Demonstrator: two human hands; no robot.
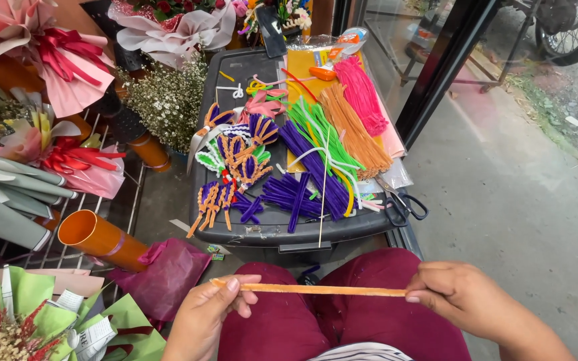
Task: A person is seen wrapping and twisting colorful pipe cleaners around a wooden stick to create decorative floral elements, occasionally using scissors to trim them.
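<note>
My left hand (212,309) and my right hand (459,295) each pinch one end of a straight orange pipe cleaner (316,289), stretched level above my lap in maroon trousers. In front of my knees stands a dark plastic box lid (282,227) used as a work surface. On it lie bundles of purple pipe cleaners (306,180), green ones (316,130), orange ones (356,130) and pink ones (361,90). Several finished twisted orange-and-purple pieces (229,180) lie at its left side.
Black-handled scissors (403,204) lie at the lid's right front corner. A thin wooden stick (323,194) rests across the bundles. Wrapped flower bouquets (48,67) and an orange tube (98,237) crowd the left. A dark door frame (436,73) and concrete floor are on the right.
</note>
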